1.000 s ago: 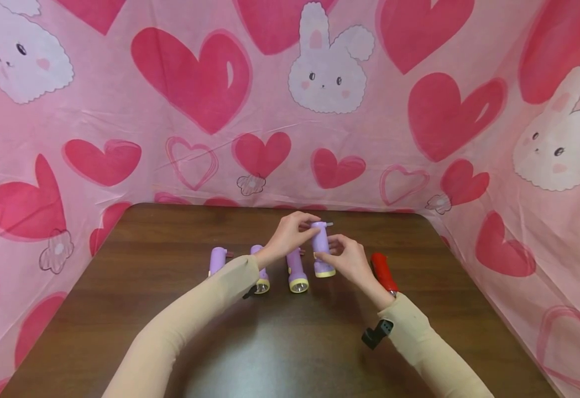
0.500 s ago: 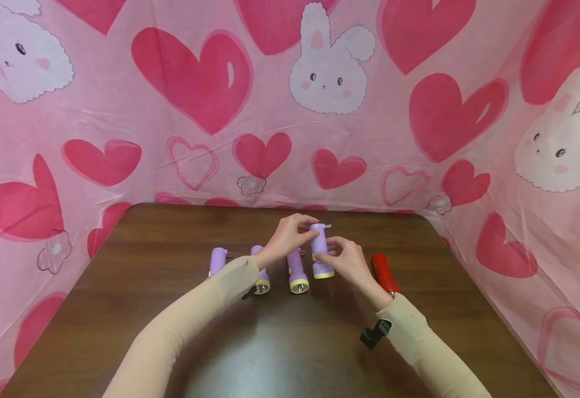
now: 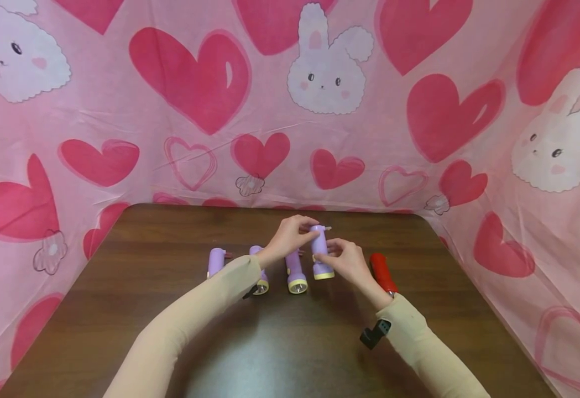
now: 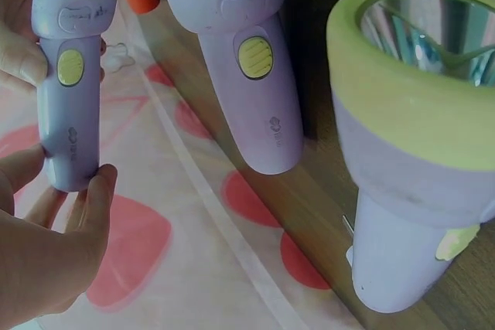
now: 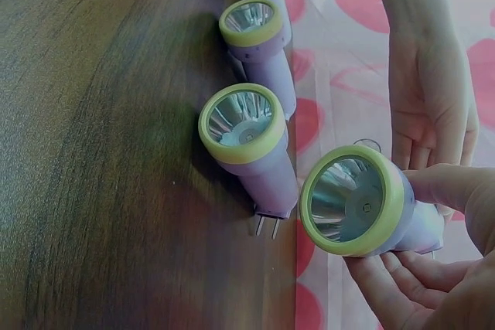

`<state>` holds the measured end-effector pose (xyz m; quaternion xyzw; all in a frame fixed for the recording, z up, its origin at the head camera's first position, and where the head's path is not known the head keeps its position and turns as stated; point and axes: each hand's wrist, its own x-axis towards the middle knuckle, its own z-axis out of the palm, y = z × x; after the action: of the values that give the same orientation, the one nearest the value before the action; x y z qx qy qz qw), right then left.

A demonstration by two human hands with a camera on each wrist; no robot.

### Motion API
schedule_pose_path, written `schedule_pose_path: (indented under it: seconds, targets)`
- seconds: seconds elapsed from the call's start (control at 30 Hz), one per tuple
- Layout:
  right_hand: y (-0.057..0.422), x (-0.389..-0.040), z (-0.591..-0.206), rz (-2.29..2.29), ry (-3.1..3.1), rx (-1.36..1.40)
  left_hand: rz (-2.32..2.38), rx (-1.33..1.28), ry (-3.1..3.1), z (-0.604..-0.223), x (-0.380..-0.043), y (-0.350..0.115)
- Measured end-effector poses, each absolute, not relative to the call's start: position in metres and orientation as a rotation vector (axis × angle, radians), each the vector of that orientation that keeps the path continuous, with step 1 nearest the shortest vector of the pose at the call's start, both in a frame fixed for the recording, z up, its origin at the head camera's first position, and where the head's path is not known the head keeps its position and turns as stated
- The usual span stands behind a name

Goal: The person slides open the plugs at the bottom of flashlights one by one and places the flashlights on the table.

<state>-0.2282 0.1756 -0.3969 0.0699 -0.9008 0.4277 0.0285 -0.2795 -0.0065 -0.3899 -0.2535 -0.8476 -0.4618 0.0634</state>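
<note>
Both hands hold one purple flashlight [image 3: 321,249] with a yellow rim, its lens end down and toward the person in the head view. My left hand [image 3: 288,237] pinches its tail end between thumb and fingers. Nearer the lens, my right hand [image 3: 350,262] grips the body, its thumb beside the yellow switch [image 4: 70,68]. Plug prongs stick out sideways at the tail. In the right wrist view the clear lens [image 5: 346,200] faces the camera. Just left of it a matching flashlight [image 3: 296,271] lies on the table, its two metal prongs [image 5: 267,226] folded out.
Two more purple flashlights lie further left: one [image 3: 261,283] partly behind the left forearm, another [image 3: 216,261] at the row's end. A red object [image 3: 381,271] lies right of the right hand, partly covered by the wrist. Pink heart-patterned cloth [image 3: 270,116] surrounds the wooden table [image 3: 290,342].
Both hands keep their hold on the flashlight, which sits very slightly lower in the head view. The other flashlights stay where they were.
</note>
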Motion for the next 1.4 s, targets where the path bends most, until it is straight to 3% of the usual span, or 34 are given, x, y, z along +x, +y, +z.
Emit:
schedule_pose_path:
  seconds: [1.4]
  targets:
    - [0.189, -0.24, -0.414, 1.299, -2.982, -0.086, -1.254, -0.798, -2.775, -0.411, -0.298, 0.017]
